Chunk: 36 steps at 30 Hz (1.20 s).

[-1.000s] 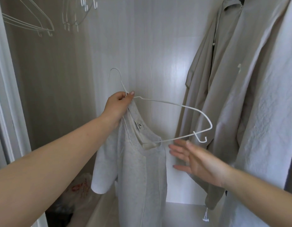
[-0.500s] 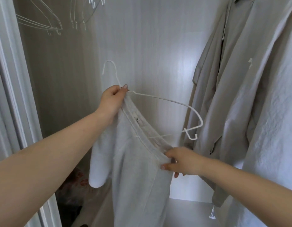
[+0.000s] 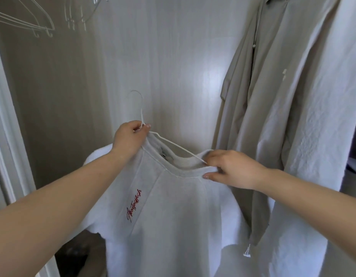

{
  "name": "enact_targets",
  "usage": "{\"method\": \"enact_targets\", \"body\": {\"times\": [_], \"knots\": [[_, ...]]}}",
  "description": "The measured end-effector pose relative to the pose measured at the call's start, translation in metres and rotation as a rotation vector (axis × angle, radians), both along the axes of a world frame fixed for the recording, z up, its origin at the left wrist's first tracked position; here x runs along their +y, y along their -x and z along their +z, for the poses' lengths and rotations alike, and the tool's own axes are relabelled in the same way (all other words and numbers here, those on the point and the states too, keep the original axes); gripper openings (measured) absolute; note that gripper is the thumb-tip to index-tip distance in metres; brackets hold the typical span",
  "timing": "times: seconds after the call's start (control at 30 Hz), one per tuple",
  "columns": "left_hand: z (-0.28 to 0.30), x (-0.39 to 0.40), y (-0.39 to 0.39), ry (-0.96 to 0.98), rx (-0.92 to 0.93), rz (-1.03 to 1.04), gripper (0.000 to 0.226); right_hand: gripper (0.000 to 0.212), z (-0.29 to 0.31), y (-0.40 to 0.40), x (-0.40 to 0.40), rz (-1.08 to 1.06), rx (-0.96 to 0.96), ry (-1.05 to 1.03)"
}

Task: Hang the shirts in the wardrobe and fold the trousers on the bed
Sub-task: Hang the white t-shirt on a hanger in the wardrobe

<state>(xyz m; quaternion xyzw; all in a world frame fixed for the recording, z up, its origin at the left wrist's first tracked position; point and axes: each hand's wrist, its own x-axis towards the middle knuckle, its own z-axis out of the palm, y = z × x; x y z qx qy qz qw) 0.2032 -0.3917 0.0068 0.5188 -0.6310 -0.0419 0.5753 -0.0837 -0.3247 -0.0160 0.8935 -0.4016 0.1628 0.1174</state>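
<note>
A light grey T-shirt (image 3: 173, 216) with red script on its chest hangs from a white wire hanger (image 3: 141, 114) in front of the open wardrobe. My left hand (image 3: 129, 138) grips the hanger at the base of its hook, together with the left end of the collar. My right hand (image 3: 233, 168) pinches the right side of the collar, where the hanger's right arm runs into the shirt. Most of the hanger's right half is hidden inside the fabric.
Two garments hang at the right of the wardrobe: a beige drawstring jacket (image 3: 259, 108) and a white crinkled shirt (image 3: 321, 136). Several empty white hangers (image 3: 33, 23) hang at the upper left. The wardrobe's white door frame (image 3: 5, 124) runs down the left edge.
My right hand reached in, took the collar and pulled it up over the hanger's right arm. The shirt now hangs spread with its red script facing me.
</note>
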Motion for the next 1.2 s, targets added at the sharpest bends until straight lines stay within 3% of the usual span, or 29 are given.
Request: {"method": "enact_targets", "body": {"times": [0.07,0.13,0.43,0.67,0.73,0.97,1.2], "knots": [[0.002,-0.001,0.012,-0.012,-0.014,-0.051,0.04,0.02,0.003,-0.003,-0.001,-0.021,0.008,-0.012],[0.003,0.0,0.019,-0.003,-0.002,-0.099,0.039,0.029,0.004,-0.006,-0.001,-0.068,0.017,0.005],[0.019,0.006,0.028,0.027,-0.03,-0.124,0.039,0.03,0.01,-0.017,-0.01,-0.111,-0.16,0.084],[0.01,0.017,0.011,0.11,-0.258,-0.119,0.041,0.019,0.017,-0.016,-0.005,-0.069,-0.211,0.075],[0.003,0.017,0.002,0.115,-0.303,-0.058,0.022,0.018,0.022,-0.013,-0.002,-0.059,-0.192,0.083],[-0.021,0.011,-0.048,0.044,-0.208,0.046,0.026,0.034,0.029,0.017,0.0,-0.184,-0.165,0.149],[-0.016,0.007,-0.026,0.081,-0.17,0.07,0.03,0.014,0.037,0.011,-0.002,-0.103,-0.222,0.082]]}}
